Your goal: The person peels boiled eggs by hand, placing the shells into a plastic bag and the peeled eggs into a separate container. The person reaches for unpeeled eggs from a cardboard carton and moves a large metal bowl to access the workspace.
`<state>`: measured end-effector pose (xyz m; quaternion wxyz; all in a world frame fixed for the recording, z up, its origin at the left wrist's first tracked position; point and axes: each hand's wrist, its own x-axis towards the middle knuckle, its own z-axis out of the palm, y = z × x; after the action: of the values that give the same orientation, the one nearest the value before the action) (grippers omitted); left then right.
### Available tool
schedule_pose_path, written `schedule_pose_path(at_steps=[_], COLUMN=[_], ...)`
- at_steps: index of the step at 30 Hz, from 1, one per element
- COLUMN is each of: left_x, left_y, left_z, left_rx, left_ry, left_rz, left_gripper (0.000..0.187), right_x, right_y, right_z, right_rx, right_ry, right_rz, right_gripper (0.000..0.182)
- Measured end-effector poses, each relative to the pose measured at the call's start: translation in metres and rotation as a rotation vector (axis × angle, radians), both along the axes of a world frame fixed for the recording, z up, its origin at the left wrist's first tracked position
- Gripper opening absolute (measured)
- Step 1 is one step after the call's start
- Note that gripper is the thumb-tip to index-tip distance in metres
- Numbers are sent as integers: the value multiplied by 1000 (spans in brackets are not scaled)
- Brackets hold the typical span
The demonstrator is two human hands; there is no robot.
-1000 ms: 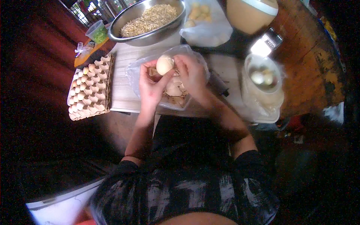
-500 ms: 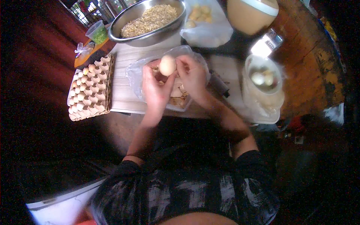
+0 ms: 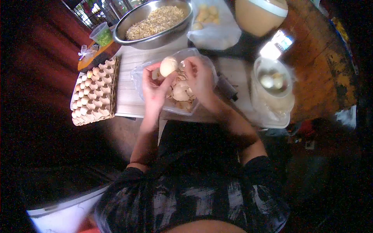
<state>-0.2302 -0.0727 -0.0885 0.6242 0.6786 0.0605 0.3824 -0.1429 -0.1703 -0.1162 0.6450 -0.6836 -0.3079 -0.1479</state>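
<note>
The worn brown wooden bench [image 3: 311, 66] carries every item in view. A pale wooden board [image 3: 130, 83] lies on its left half. At 12 o'clock from the hands stands the large round stainless-steel bowl [image 3: 149, 39], filled with pale sprouts. At 9 o'clock from the hands lies the grey-brown cardboard egg tray [image 3: 95, 93], its left cells filled with small pale eggs. At 1 o'clock rests the white plastic bag [image 3: 219, 33] with small yellowish balls on it. At 3 o'clock sits the round clear plastic tub [image 3: 272, 83], with two white peeled eggs visible inside.

Directly under the hands lies the clear plastic bag [image 3: 136, 75], open and holding the heap of broken beige eggshell pieces [image 3: 180, 93].

The left hand [image 3: 155, 89] holds the pale beige egg [image 3: 168, 66] from below and from the left; its fingers [image 3: 149, 72] are curled around the egg and closed on it. The right hand [image 3: 200, 77] sits at 3 o'clock from the egg, with its fingers [image 3: 190, 64] bent and pinched together just beside the egg's right side. Whether they grip a shell fragment cannot be told. The egg is raised above the shell heap, near the far edge of the clear bag.
</note>
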Motion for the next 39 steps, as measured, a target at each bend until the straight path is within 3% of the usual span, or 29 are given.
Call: schedule_pose_path(at_steps=[5, 7, 9, 14, 19, 25, 39], left_x=[-10, -12, -12, -8, -3, 1, -4], left_y=[7, 8, 6, 1, -1, -10, -9], left_z=[14, 17, 16, 10, -2, -5, -2], left_rx=[-269, -505, -489, -396, -161, -176, -304], left_ry=[63, 112, 132, 169, 198, 82, 151], left_rz=[-145, -321, -322, -283, -167, -121, -245], left_gripper=[35, 36, 37, 39, 42, 43, 41], right_x=[5, 2, -1, -10, -5, -4, 2], right_y=[-5, -6, -7, -12, -10, -7, -5], right_z=[1, 5, 11, 25, 20, 11, 3], right_rx=[-117, -125, -133, -46, -87, -140, -83], right_ry=[-94, -120, -147, 71, 25, -61, -147], right_rz=[51, 68, 84, 227, 198, 86, -7], right_gripper=[13, 15, 18, 27, 28, 23, 18])
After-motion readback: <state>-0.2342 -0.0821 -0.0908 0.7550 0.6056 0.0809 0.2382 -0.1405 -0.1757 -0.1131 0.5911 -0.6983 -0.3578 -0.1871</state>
